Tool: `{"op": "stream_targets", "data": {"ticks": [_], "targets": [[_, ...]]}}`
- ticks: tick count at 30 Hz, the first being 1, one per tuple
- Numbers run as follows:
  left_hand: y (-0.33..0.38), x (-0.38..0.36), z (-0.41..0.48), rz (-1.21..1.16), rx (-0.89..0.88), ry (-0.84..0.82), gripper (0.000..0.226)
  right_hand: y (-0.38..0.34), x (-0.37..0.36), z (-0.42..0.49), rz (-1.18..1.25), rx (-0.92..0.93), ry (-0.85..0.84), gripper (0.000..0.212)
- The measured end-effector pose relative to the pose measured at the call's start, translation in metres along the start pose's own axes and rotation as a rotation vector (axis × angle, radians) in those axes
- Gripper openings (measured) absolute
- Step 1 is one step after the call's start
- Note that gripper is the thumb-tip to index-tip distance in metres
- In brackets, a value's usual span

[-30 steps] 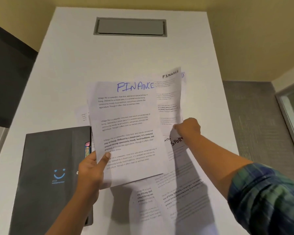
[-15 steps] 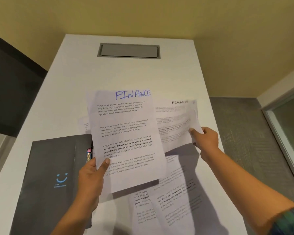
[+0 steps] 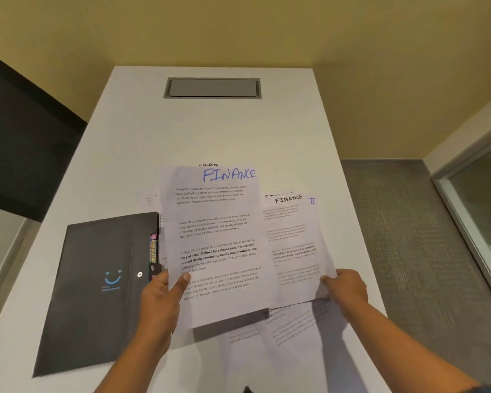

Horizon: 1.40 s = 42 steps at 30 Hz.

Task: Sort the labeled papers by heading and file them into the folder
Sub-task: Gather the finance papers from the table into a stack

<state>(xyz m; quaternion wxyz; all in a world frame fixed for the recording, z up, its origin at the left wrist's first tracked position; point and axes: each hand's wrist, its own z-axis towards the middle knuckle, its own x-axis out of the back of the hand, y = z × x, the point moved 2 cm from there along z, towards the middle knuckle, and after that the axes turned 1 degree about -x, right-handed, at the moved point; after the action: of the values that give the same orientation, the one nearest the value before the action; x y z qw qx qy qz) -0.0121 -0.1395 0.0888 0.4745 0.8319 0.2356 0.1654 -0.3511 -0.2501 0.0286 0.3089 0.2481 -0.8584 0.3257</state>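
Right of the folder [image 3: 97, 285], the blue-headed FINANCE sheet [image 3: 216, 245] was pinched by the left hand [image 3: 159, 302], the black-headed FINANCE sheet [image 3: 292, 245] by the right hand [image 3: 345, 290]. Either could be creased or dropped by such edge grips.

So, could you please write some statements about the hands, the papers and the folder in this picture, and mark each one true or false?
1. The left hand holds the sheet headed FINANCE in blue. True.
2. The right hand holds nothing. False: it pinches the sheet headed FINANCE in black near its lower corner.
3. The folder lies open, right of both sheets. False: it lies shut on the table, left of them.
4. A grey hatch sits at the table's far end. True.
5. Under the held ones, other sheets lie on the table. True.
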Motion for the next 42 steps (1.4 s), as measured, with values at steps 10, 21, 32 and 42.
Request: {"op": "stream_targets", "data": {"ticks": [10,21,32,42], "targets": [[-0.017,0.01,-0.008,0.039,0.03,0.015,0.02,0.024,0.018,-0.002,0.043,0.068,0.161,0.023],[-0.022,0.014,-0.004,0.028,0.045,0.061,0.019,0.034,0.043,-0.041,0.975,-0.098,-0.167,0.009],[-0.028,-0.004,-0.015,-0.028,0.074,-0.03,0.021,-0.003,0.007,-0.101,0.708,0.236,-0.457,0.012],[-0.017,-0.024,-0.031,0.029,0.1,-0.165,0.018,-0.03,0.002,-0.096,0.582,0.307,-0.442,0.026]]}}
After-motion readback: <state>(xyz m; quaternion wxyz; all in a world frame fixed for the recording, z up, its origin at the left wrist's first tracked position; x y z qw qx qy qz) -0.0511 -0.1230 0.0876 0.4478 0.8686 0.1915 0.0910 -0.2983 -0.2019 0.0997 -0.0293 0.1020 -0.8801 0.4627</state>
